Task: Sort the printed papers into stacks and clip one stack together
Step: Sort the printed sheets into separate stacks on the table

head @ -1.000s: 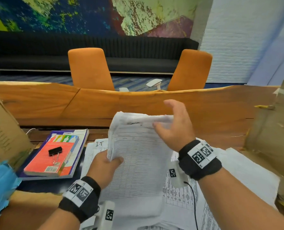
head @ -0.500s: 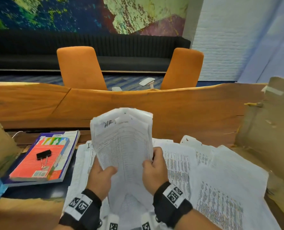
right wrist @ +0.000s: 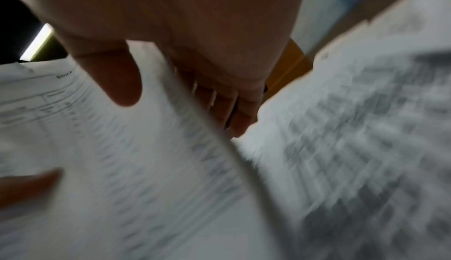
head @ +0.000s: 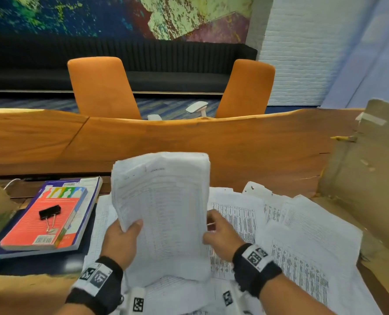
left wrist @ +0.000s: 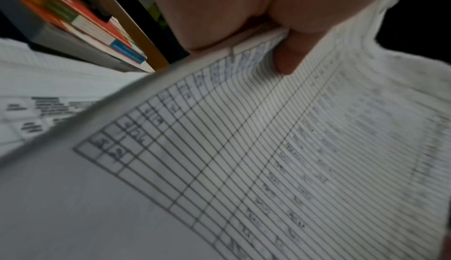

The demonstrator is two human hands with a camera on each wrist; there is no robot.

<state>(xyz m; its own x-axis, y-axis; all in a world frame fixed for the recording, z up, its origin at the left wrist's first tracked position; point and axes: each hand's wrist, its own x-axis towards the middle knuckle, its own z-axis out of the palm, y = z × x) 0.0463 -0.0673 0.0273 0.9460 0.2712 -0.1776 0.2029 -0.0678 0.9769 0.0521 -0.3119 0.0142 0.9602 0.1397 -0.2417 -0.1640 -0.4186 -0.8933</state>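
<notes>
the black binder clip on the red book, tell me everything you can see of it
The black binder clip is a small clip with a matte black body and two silver wire handles that lie flat, pointing toward the person. It lies loose on the cover of the red book, which rests on a second, purple-edged book at the left of the table. Its jaws grip nothing that can be seen. Neither of the hands touches it; both are on the paper stack to its right.

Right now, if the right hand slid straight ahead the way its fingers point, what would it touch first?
The right hand already touches the upright white stack of printed papers; its fingers lie behind the stack's edge, so going on it would probably just press further into it. Depth is unclear.
</notes>
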